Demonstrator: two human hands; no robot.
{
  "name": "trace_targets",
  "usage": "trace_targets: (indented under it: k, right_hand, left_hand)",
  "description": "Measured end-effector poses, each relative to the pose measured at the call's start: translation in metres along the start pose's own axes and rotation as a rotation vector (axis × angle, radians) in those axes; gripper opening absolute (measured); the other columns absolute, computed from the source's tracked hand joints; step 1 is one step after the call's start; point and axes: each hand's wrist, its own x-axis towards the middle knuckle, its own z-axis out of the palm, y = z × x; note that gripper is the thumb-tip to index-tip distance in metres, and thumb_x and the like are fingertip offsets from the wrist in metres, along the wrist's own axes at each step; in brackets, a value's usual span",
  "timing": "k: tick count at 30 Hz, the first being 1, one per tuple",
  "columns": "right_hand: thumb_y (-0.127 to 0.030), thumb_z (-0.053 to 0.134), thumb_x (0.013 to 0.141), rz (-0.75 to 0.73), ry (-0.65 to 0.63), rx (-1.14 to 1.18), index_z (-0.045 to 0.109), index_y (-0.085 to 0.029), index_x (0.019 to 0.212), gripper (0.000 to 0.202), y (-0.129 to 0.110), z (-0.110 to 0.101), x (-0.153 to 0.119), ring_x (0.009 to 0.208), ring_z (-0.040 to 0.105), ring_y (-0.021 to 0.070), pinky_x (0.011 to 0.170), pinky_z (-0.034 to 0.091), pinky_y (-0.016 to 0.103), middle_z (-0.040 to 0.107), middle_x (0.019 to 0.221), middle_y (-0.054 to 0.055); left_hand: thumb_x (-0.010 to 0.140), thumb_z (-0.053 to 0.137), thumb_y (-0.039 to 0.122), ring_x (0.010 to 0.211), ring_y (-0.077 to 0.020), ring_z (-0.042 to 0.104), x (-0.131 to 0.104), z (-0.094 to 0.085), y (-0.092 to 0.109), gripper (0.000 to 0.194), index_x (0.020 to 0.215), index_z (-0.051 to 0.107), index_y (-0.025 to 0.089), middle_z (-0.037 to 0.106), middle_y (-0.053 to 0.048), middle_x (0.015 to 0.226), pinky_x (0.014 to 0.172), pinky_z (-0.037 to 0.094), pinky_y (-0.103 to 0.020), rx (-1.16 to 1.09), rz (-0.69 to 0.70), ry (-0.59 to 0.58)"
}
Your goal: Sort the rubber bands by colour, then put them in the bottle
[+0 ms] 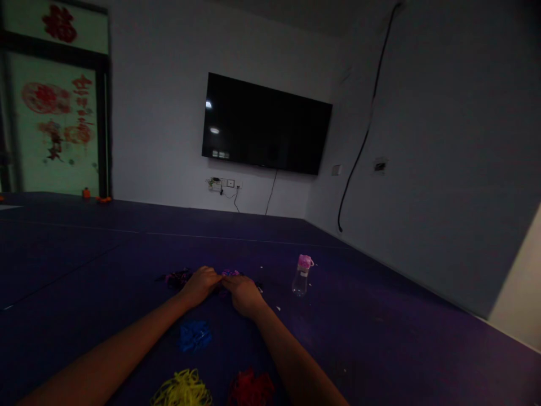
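Observation:
My left hand (202,286) and my right hand (244,291) meet at the fingertips over a mixed pile of thin dark, purple and pink bands (178,277). Both hands have their fingers closed in a pinch. Whatever is between the fingertips is hidden or too small to make out. Nearer to me lies a small heap of blue bands (195,335), between my forearms. Below it are a heap of yellow bands (181,389) and a heap of red bands (252,388), both cut by the bottom edge of the view.
Upright to the right of my hands stands a clear bottle with a pink lid (300,281). Small white scraps (278,308) dot the dark purple surface (380,338). Small orange objects (87,193) sit far left by the glass door. A black cable (359,149) hangs along the right wall.

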Motion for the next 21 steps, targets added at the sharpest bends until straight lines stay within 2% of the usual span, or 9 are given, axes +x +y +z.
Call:
trace_targets:
  k: [4, 11, 16, 21]
  right_hand:
    - [-0.009, 0.037, 0.081, -0.007, 0.01, 0.012, 0.054, -0.021, 0.119, 0.043, 0.0003, 0.0016, 0.0002, 0.11, 0.052, 0.0185, 0.096, 0.035, 0.032, 0.059, 0.121, 0.007]
    - [-0.008, 0.04, 0.076, 0.024, 0.016, 0.012, 0.06, -0.02, 0.112, 0.043, 0.0012, 0.0017, 0.0017, 0.103, 0.056, 0.0201, 0.092, 0.037, 0.032, 0.063, 0.113, 0.007]
    - [-0.011, 0.042, 0.075, 0.122, 0.05, -0.029, 0.065, -0.018, 0.102, 0.036, 0.0042, 0.0028, 0.0005, 0.1, 0.056, 0.0216, 0.089, 0.038, 0.033, 0.065, 0.106, 0.01]
    - [-0.012, 0.042, 0.077, 0.145, 0.042, -0.07, 0.067, -0.017, 0.093, 0.03, 0.0062, 0.0058, -0.0001, 0.097, 0.057, 0.022, 0.085, 0.04, 0.032, 0.066, 0.099, 0.01]
  left_hand:
    - [0.09, 0.042, 0.021, 0.073, -0.0157, 0.054, -0.0002, -0.0024, 0.003, 0.022, 0.089, 0.064, 0.018, 0.065, -0.004, 0.075, 0.069, 0.036, -0.03, 0.02, -0.012, 0.021]
    - [0.088, 0.046, 0.024, 0.075, -0.0171, 0.055, 0.0017, -0.0058, 0.0034, 0.021, 0.08, 0.065, 0.019, 0.066, -0.004, 0.076, 0.069, 0.036, -0.031, 0.018, -0.077, -0.002]
    - [0.087, 0.046, 0.021, 0.078, -0.0171, 0.056, 0.0016, -0.0048, 0.0027, 0.02, 0.09, 0.066, 0.019, 0.068, -0.005, 0.082, 0.071, 0.037, -0.031, 0.007, -0.112, 0.001]
    - [0.088, 0.044, 0.018, 0.082, -0.0171, 0.055, 0.0039, -0.0034, 0.0025, 0.022, 0.097, 0.064, 0.021, 0.066, -0.004, 0.085, 0.071, 0.038, -0.029, -0.044, -0.079, -0.059]
